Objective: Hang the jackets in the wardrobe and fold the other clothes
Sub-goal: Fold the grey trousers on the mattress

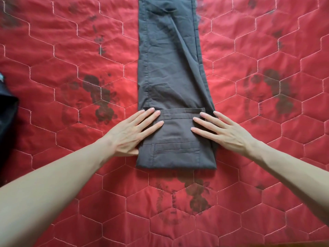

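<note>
Head view: grey trousers [169,68] lie lengthwise on red quilt [71,50], near end folded over. Left hand [131,134] and right hand [224,132], fingers straight, press flat on the fold's two sides. Dark cloth [7,111] at left edge.

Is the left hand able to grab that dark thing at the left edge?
Probably yes. The left hand lies flat on the folded trousers, and only bare red quilt lies between it and the dark cloth at the left edge.
</note>
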The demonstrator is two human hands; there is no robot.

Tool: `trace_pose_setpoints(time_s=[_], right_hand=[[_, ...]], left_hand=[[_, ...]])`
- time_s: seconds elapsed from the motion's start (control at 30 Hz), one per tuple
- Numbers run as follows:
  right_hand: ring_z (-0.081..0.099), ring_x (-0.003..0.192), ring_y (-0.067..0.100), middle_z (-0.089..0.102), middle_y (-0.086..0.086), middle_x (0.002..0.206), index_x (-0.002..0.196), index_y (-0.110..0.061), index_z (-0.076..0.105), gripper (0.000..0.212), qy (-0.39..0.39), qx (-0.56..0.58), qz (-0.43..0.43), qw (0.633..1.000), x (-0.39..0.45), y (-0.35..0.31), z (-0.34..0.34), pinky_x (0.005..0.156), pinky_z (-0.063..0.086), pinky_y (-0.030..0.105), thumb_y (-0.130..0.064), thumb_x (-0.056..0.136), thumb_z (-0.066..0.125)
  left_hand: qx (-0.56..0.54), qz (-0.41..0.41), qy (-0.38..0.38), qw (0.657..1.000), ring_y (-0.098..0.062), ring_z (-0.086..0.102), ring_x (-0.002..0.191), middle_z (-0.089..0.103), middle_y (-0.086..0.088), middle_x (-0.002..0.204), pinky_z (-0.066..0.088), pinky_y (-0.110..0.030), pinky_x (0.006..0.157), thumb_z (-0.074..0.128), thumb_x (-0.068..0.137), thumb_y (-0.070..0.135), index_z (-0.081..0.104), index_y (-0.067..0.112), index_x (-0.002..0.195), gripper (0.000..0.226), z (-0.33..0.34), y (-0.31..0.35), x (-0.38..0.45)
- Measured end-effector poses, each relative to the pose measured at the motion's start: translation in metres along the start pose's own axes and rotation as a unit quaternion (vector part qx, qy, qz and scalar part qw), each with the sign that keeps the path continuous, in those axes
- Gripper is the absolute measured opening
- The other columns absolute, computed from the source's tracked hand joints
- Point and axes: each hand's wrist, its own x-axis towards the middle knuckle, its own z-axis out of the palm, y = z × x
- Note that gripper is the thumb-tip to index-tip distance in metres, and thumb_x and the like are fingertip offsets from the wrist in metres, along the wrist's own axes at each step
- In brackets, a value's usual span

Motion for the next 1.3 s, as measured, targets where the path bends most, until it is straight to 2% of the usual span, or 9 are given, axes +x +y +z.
trace_pose_setpoints(time_s=[0.17, 0.53, 0.63, 0.77, 0.8, 0.9, 1.07, 1.17, 1.3], right_hand=[[0.018, 0.159, 0.028, 0.020, 0.004, 0.172, 0.163, -0.026, 0.030, 0.108, -0.070, 0.032, 0.100, 0.992, 0.014, 0.002, -0.015, 0.129, 0.015, 0.052, -0.008, 0.068, 0.077], [0.020, 0.158, 0.013, 0.031, -0.007, 0.168, 0.163, -0.022, 0.029, 0.092, -0.092, 0.209, 0.044, 0.973, -0.008, -0.028, -0.035, 0.129, 0.012, 0.041, -0.021, 0.076, 0.059], [0.034, 0.152, 0.008, 0.045, -0.008, 0.160, 0.162, -0.024, 0.030, 0.070, -0.023, 0.297, 0.086, 0.951, -0.012, -0.050, -0.043, 0.125, 0.026, 0.035, -0.022, 0.096, 0.052], [0.060, 0.127, -0.001, 0.060, -0.026, 0.141, 0.154, -0.049, 0.033, 0.081, 0.030, 0.488, 0.265, 0.831, -0.017, -0.075, -0.048, 0.104, 0.046, 0.026, -0.009, 0.091, 0.066], [0.065, 0.118, 0.000, 0.063, -0.028, 0.133, 0.148, -0.051, 0.038, 0.074, 0.063, 0.509, 0.307, 0.802, -0.013, -0.079, -0.050, 0.099, 0.050, 0.026, -0.015, 0.091, 0.066], [0.067, 0.094, -0.005, 0.067, -0.032, 0.106, 0.122, -0.035, 0.057, 0.030, 0.186, 0.494, 0.420, 0.738, 0.008, -0.085, -0.057, 0.081, 0.051, 0.025, -0.035, 0.092, 0.063], [0.063, 0.091, 0.002, 0.068, -0.019, 0.094, 0.111, -0.015, 0.058, 0.015, 0.296, 0.571, 0.460, 0.611, 0.042, -0.074, -0.069, 0.086, 0.046, 0.019, -0.004, 0.101, 0.063], [0.056, 0.081, -0.002, 0.063, -0.021, 0.085, 0.099, -0.017, 0.061, 0.010, 0.321, 0.588, 0.485, 0.563, 0.065, -0.058, -0.068, 0.080, 0.044, 0.017, -0.013, 0.107, 0.056], [0.055, 0.088, 0.012, 0.065, 0.001, 0.094, 0.100, 0.002, 0.063, 0.035, 0.328, 0.618, 0.543, 0.464, 0.084, -0.037, -0.037, 0.083, 0.046, 0.035, -0.029, 0.109, 0.052]], left_hand=[[-0.049, 0.008, 0.009, 0.999, -0.035, -0.004, 0.160, 0.001, -0.019, 0.173, 0.015, -0.051, 0.129, 0.066, 0.081, 0.051, 0.007, 0.015, 0.167, 0.111, -0.003, 0.003, 0.003], [-0.244, 0.047, -0.041, 0.968, -0.016, 0.003, 0.161, 0.023, 0.005, 0.171, 0.006, -0.037, 0.130, 0.052, 0.092, 0.045, 0.027, 0.029, 0.164, 0.077, -0.010, 0.024, -0.035], [-0.383, -0.055, -0.054, 0.920, 0.001, 0.023, 0.154, 0.040, 0.018, 0.161, 0.015, -0.028, 0.128, 0.059, 0.084, 0.018, 0.049, 0.030, 0.154, 0.072, -0.002, 0.040, -0.050], [-0.595, -0.389, 0.044, 0.702, -0.031, 0.050, 0.141, 0.052, -0.023, 0.150, 0.028, -0.052, 0.120, 0.036, 0.106, -0.007, 0.053, -0.003, 0.138, 0.036, -0.036, 0.072, -0.019], [-0.558, -0.420, 0.034, 0.714, -0.028, 0.055, 0.132, 0.058, -0.025, 0.144, 0.035, -0.048, 0.116, 0.040, 0.106, -0.005, 0.059, -0.001, 0.124, 0.026, -0.039, 0.079, -0.019], [-0.642, -0.400, 0.090, 0.648, 0.000, 0.063, 0.102, 0.076, 0.012, 0.110, 0.053, -0.028, 0.096, 0.050, 0.097, 0.040, 0.069, 0.020, 0.102, 0.028, -0.019, 0.074, -0.027], [-0.741, -0.430, 0.124, 0.500, -0.008, 0.064, 0.125, 0.063, 0.002, 0.144, 0.049, -0.037, 0.109, 0.029, 0.103, 0.067, 0.063, 0.029, 0.138, 0.061, -0.008, 0.053, -0.019], [-0.750, -0.400, 0.176, 0.497, -0.010, 0.059, 0.133, 0.066, 0.003, 0.141, 0.042, -0.039, 0.116, 0.036, 0.108, 0.056, 0.061, 0.023, 0.140, 0.052, -0.038, 0.058, -0.008], [-0.665, -0.419, 0.208, 0.583, -0.008, 0.063, 0.124, 0.070, 0.006, 0.130, 0.045, -0.036, 0.114, 0.054, 0.099, 0.000, 0.059, 0.025, 0.132, 0.041, -0.030, 0.052, -0.002]])
